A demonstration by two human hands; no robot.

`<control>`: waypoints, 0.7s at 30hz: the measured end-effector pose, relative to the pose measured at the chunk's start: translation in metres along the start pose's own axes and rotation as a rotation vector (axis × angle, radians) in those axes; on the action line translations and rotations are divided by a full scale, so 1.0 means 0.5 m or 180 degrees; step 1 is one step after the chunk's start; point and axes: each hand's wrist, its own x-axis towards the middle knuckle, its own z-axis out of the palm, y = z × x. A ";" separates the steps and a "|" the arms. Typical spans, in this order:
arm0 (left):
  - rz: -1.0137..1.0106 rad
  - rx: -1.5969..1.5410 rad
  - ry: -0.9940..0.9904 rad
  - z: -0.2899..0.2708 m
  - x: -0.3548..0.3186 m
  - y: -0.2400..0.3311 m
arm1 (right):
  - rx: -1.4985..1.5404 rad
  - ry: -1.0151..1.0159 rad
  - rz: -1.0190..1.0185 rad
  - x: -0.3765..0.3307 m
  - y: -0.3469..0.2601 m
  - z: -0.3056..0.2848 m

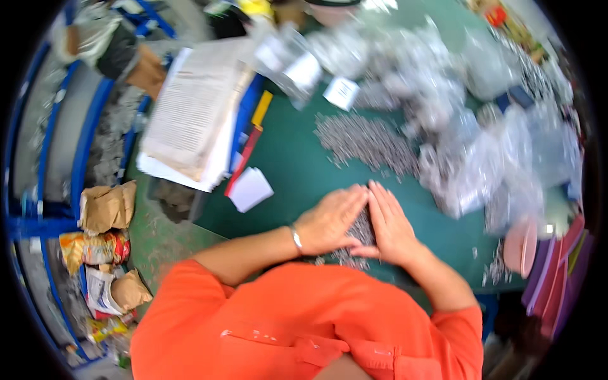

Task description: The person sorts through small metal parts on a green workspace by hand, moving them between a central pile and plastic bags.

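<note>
Left hand (pixel 330 216) and right hand (pixel 391 227), unclenched, flat around small grey rod-like pieces (pixel 361 230), green surface (pixel 291 168), frame centre.

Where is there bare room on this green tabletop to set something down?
The widest bare patch of tabletop lies between the loose white paper, the larger heap of grey pieces and the left hand. A smaller one separates the right hand from the clear bags. Crowded: far and right sides, with bags; left side, with the paper stack.
</note>
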 end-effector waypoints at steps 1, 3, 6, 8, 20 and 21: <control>-0.0140 -0.0141 0.0073 0.007 0.004 -0.004 | 0.0004 0.0111 -0.0116 0.008 0.006 0.015; -0.0450 -0.0441 0.0661 0.038 -0.004 -0.007 | 0.0050 0.0196 -0.0320 0.031 0.014 0.049; -0.0414 -0.0710 0.1409 0.078 0.031 -0.014 | 0.0045 0.0502 -0.0249 0.042 0.021 0.076; -0.0712 -0.0734 0.1525 0.084 0.035 -0.003 | 0.0152 0.0379 -0.0083 0.067 -0.008 0.052; -0.1137 -0.2101 0.1364 0.082 0.055 -0.012 | 0.0346 0.0885 -0.0403 0.070 0.020 0.075; -0.1140 -0.2160 0.1457 0.078 0.056 -0.014 | 0.0541 0.0915 -0.0341 0.075 0.020 0.075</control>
